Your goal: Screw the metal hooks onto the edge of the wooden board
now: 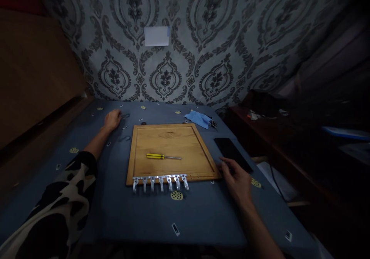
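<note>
A wooden panel (173,139) with a raised frame lies flat on the blue patterned cloth. On it rests a screwdriver (156,156) with a yellow-and-black handle, its shaft pointing right. A metal hook rail (161,179) with several hooks sits along the panel's near edge, hooks hanging over. My left hand (112,120) is on the cloth past the panel's left side, fingers curled; what they hold, if anything, is hidden. Beside it lie a dark hook (126,115) and tiny screw-like bits (124,127). My right hand (237,180) is at the panel's near right corner, fingers apart and holding nothing visible.
A black phone-like slab (232,153) lies right of the panel. Behind it are a light-blue cloth (198,118) and a small dark metal item (213,123). Another dark hook (124,138) lies left. A patterned wall closes off the back; a wooden board (37,70) stands left.
</note>
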A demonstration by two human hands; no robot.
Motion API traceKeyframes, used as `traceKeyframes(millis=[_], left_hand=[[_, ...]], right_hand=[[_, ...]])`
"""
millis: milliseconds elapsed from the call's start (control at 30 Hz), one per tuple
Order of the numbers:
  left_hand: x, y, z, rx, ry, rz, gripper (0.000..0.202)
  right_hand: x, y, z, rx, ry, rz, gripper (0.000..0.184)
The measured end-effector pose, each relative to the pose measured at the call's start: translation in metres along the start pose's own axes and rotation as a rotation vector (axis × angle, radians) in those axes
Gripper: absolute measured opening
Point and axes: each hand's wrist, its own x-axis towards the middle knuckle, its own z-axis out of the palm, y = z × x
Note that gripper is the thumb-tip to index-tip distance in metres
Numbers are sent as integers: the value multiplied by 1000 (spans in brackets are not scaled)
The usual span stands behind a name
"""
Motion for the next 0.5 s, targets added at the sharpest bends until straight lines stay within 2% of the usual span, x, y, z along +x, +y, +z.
traceKeyframes(millis=[133, 333, 500], left_hand=[[-19, -7, 0, -8, -7, 27, 38], [-52, -8, 5, -22, -121, 117, 35], [-64, -4, 6, -28, -143, 121, 35]], right_hand=[[0, 2, 0, -17, -8, 13, 43], [0, 4, 1, 2, -4, 13, 44], [0, 5, 4, 17, 10, 14, 42]])
